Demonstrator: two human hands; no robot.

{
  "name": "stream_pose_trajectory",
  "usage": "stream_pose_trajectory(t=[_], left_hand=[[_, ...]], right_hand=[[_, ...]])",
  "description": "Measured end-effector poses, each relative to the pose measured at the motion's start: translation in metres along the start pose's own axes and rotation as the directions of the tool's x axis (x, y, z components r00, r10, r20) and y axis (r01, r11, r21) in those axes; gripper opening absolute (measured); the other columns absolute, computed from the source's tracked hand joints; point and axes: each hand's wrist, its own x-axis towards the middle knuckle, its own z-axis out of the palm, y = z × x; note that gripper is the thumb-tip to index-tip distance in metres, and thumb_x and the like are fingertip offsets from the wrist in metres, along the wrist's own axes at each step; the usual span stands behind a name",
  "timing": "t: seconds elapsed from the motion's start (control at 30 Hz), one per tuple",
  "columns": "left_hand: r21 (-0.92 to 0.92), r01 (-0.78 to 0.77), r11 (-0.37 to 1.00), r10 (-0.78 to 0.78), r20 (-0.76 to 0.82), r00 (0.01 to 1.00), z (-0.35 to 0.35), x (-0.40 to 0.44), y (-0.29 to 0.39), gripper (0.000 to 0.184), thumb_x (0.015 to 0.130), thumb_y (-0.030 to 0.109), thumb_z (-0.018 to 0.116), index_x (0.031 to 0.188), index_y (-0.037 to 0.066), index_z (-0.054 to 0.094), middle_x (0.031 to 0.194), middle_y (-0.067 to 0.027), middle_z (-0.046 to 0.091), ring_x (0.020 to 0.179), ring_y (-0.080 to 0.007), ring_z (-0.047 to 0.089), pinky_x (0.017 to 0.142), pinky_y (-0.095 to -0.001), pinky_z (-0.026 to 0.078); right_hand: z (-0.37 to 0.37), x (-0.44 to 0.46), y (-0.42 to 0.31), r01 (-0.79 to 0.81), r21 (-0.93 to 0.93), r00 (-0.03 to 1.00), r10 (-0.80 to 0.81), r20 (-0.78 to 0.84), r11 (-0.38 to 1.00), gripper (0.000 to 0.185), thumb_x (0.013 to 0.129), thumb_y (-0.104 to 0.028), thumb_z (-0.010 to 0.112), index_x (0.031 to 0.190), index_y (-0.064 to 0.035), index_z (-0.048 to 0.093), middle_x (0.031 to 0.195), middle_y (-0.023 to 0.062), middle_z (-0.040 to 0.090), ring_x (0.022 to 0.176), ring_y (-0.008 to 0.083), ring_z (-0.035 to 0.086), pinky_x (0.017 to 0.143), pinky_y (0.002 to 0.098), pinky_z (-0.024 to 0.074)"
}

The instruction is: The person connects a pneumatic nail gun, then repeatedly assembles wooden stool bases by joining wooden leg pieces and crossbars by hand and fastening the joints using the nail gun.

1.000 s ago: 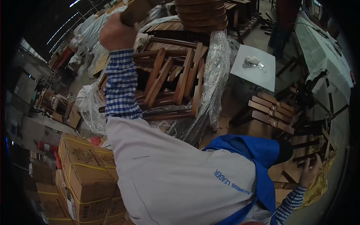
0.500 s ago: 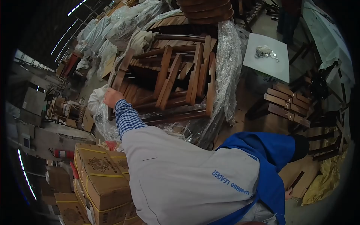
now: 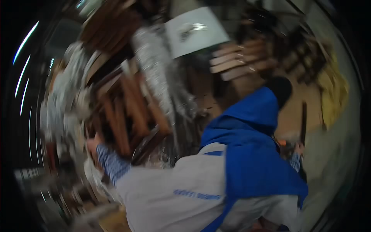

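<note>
My left hand (image 3: pixel 93 143) is at the near left edge of a pile of brown wooden frame pieces (image 3: pixel 133 110). It touches or nearly touches the pile, but blur smears its fingers. Out to the right, my right hand (image 3: pixel 299 148) is closed around the lower part of a narrow dark wooden strip (image 3: pixel 303 120), which points up and away from me. Crumpled clear plastic wrap (image 3: pixel 164 73) hangs along the right side of the pile. A blue and grey apron (image 3: pixel 251 154) covers my body.
Beyond the wrap is a white board (image 3: pixel 197 33) with small shiny metal parts (image 3: pixel 193 28) on it. Slatted wooden pieces (image 3: pixel 239 60) stand right of it. Yellow sheeting (image 3: pixel 334 96) lies at the far right. Curved wooden pieces (image 3: pixel 110 25) are stacked behind the pile.
My view has swung to the right, so the pile and white board now sit further left. My right hand and its strip have come more fully into view. The picture is now blurred.
</note>
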Motion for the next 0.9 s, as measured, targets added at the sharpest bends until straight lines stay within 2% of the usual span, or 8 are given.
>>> stream_pose_trajectory(t=[0.17, 0.27, 0.47, 0.5, 0.77, 0.8, 0.83, 0.9], left_hand=[[-0.310, -0.493, 0.813, 0.469, -0.154, 0.870, -0.007, 0.011, 0.183, 0.072, 0.082, 0.043, 0.077, 0.126, -0.009, 0.055, 0.120, -0.0253, 0.062, 0.109, -0.0387, 0.061, 0.094, -0.0436, 0.050], [-0.113, -0.892, 0.437, 0.753, -0.496, 0.432, -0.019, -0.064, 0.304, 0.073, 0.087, 0.046, 0.071, 0.133, -0.007, 0.050, 0.129, -0.0251, 0.056, 0.116, -0.0370, 0.056, 0.097, -0.0449, 0.048], [0.044, -0.980, -0.194, 0.817, -0.545, -0.186, -0.064, -0.261, 0.440, 0.057, 0.093, 0.039, 0.066, 0.132, 0.000, 0.052, 0.130, -0.0198, 0.056, 0.116, -0.0379, 0.056, 0.097, -0.0467, 0.048], [0.120, -0.959, -0.256, 0.824, -0.493, -0.281, -0.064, -0.280, 0.448, 0.054, 0.095, 0.036, 0.062, 0.136, 0.004, 0.050, 0.134, -0.0181, 0.054, 0.121, -0.0361, 0.052, 0.098, -0.0448, 0.047], [0.175, -0.921, -0.349, 0.914, -0.153, -0.375, -0.067, -0.372, 0.484, 0.056, 0.091, 0.028, 0.063, 0.137, 0.001, 0.047, 0.135, -0.0187, 0.051, 0.128, -0.0370, 0.045, 0.106, -0.0453, 0.039], [0.201, -0.963, -0.177, 0.984, 0.022, -0.176, -0.098, -0.437, 0.474, 0.055, 0.091, 0.028, 0.063, 0.136, 0.001, 0.047, 0.135, -0.0193, 0.051, 0.127, -0.0372, 0.046, 0.106, -0.0447, 0.039], [0.262, -0.965, -0.003, 0.982, 0.185, 0.048, -0.115, -0.476, 0.470, 0.054, 0.091, 0.028, 0.063, 0.135, 0.000, 0.048, 0.135, -0.0198, 0.051, 0.126, -0.0374, 0.046, 0.106, -0.0440, 0.039], [0.256, -0.957, -0.134, 0.983, 0.157, -0.096, -0.067, -0.407, 0.492, 0.054, 0.089, 0.026, 0.064, 0.133, 0.000, 0.048, 0.134, -0.0204, 0.051, 0.126, -0.0379, 0.047, 0.105, -0.0435, 0.040]], right_hand=[[0.005, -0.058, -0.023, -0.302, -0.211, 0.939, 0.252, -0.235, 0.930, 0.034, 0.077, -0.029, 0.074, 0.101, -0.0050, 0.072, 0.102, 0.0146, 0.072, 0.100, 0.0300, 0.067, 0.090, 0.0384, 0.0526], [-0.004, -0.070, -0.049, -0.616, -0.114, 0.778, 0.578, -0.247, 0.780, 0.043, 0.077, -0.031, 0.070, 0.113, -0.0063, 0.070, 0.117, 0.0163, 0.068, 0.111, 0.0339, 0.064, 0.099, 0.0411, 0.0494], [0.021, -0.065, -0.004, -0.839, 0.186, 0.486, 0.858, -0.167, 0.511, 0.042, 0.085, -0.028, 0.069, 0.113, 0.0040, 0.067, 0.117, 0.0226, 0.066, 0.102, 0.0374, 0.065, 0.090, 0.0456, 0.0519], [0.030, -0.060, 0.024, -0.798, -0.163, 0.592, 0.805, -0.031, 0.581, 0.048, 0.089, -0.031, 0.065, 0.120, 0.0058, 0.062, 0.117, 0.0220, 0.067, 0.096, 0.0358, 0.066, 0.085, 0.0448, 0.0532], [0.112, -0.092, 0.031, -0.638, 0.760, 0.095, 0.967, 0.236, -0.123, 0.056, 0.094, -0.032, 0.059, 0.140, -0.0027, 0.050, 0.147, 0.0181, 0.046, 0.131, 0.0337, 0.047, 0.104, 0.0448, 0.0413], [0.174, -0.084, 0.114, -0.462, 0.830, -0.025, 0.940, 0.339, -0.312, 0.057, 0.086, -0.036, 0.070, 0.131, -0.0021, 0.057, 0.127, 0.0145, 0.061, 0.115, 0.0307, 0.057, 0.098, 0.0436, 0.0467], [0.175, -0.080, 0.110, -0.463, 0.824, -0.037, 0.936, 0.350, -0.326, 0.057, 0.086, -0.036, 0.070, 0.131, -0.0021, 0.057, 0.127, 0.0145, 0.061, 0.115, 0.0307, 0.057, 0.098, 0.0436, 0.0467], [0.160, -0.086, 0.073, 0.066, 0.911, 0.261, 0.889, 0.377, -0.406, 0.035, 0.094, -0.027, 0.059, 0.125, -0.0123, 0.060, 0.130, 0.0097, 0.056, 0.120, 0.0277, 0.053, 0.103, 0.0424, 0.0424]])
